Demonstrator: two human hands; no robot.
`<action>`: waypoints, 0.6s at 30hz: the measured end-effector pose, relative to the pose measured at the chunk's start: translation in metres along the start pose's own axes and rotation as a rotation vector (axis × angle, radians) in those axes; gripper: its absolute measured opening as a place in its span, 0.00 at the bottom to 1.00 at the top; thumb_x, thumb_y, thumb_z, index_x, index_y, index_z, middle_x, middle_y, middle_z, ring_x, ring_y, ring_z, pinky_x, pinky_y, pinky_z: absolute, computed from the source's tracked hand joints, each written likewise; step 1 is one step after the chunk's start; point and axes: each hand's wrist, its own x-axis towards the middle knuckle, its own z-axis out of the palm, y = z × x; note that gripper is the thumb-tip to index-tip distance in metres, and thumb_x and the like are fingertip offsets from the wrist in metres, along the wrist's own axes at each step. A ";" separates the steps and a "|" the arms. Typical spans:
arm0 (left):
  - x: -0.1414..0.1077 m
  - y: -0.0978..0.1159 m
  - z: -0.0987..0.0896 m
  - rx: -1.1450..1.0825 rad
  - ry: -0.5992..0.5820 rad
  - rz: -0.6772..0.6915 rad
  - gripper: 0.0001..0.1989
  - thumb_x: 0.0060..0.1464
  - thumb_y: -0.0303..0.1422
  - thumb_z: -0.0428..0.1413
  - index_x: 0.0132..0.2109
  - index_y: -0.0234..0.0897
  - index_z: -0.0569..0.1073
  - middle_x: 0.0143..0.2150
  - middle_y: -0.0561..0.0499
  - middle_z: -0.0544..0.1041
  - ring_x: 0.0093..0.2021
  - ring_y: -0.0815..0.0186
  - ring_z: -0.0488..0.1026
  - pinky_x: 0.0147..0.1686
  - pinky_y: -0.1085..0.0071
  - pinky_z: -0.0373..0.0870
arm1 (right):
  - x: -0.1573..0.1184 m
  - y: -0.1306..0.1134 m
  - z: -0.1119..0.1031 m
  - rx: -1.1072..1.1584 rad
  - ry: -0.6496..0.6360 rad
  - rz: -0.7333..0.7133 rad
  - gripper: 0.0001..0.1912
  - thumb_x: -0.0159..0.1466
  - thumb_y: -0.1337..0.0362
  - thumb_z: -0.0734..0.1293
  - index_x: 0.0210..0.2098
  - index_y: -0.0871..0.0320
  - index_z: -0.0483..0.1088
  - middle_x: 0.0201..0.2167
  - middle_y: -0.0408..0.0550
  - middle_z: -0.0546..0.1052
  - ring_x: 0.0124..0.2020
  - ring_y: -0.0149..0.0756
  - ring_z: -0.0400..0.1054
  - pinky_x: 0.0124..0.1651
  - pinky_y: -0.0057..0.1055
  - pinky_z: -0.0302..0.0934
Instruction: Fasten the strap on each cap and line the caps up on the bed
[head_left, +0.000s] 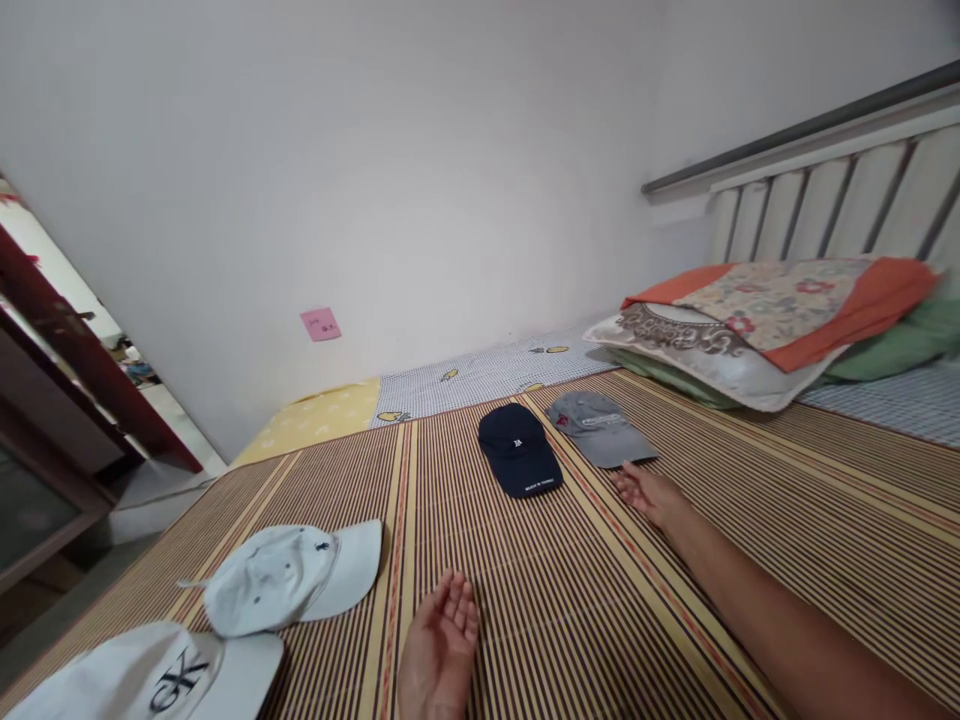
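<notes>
Right hand (646,494) at near edge of gray cap (596,428), grip apart, contact cannot be told; navy cap (517,448) beside gray cap on striped mat (540,620); left hand (441,645) palm up, grip apart; pale cap (274,578) and white CK cap (112,672) to its left.

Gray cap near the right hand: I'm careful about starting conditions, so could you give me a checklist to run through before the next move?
1. Gray cap in plain view: ok, it lies on the striped mat, crown and brim both showing.
2. Right hand near it: ok, the fingertips are by the brim's near edge.
3. Right hand touching the brim: cannot tell from this angle.
4. Left hand free: ok, open and holding nothing.
5. Navy cap clear of the gray cap: cannot tell, they lie close side by side.
6. White CK cap fully in view: not ok, the picture's bottom edge cuts it off.
</notes>
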 end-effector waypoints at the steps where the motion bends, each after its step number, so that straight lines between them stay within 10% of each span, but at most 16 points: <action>1: 0.000 0.000 0.000 0.007 0.028 -0.002 0.07 0.62 0.20 0.54 0.46 0.29 0.74 0.39 0.44 0.80 0.33 0.65 0.81 0.31 0.72 0.77 | -0.007 0.005 0.004 -0.026 -0.035 0.038 0.09 0.71 0.61 0.68 0.46 0.61 0.73 0.38 0.45 0.78 0.29 0.29 0.72 0.30 0.27 0.70; 8: -0.004 0.003 0.003 0.026 0.124 -0.022 0.05 0.62 0.25 0.55 0.45 0.34 0.74 0.45 0.44 0.79 0.38 0.63 0.79 0.36 0.67 0.75 | -0.045 0.043 0.056 -0.079 -0.239 0.194 0.07 0.71 0.64 0.69 0.45 0.61 0.74 0.39 0.45 0.78 0.30 0.30 0.73 0.29 0.27 0.71; 18: -0.007 0.006 0.002 0.025 0.137 -0.023 0.07 0.62 0.26 0.54 0.47 0.36 0.72 0.48 0.43 0.76 0.42 0.61 0.75 0.41 0.64 0.72 | -0.022 0.060 0.113 0.125 -0.168 0.149 0.14 0.71 0.60 0.69 0.53 0.59 0.71 0.48 0.50 0.77 0.40 0.37 0.76 0.40 0.37 0.75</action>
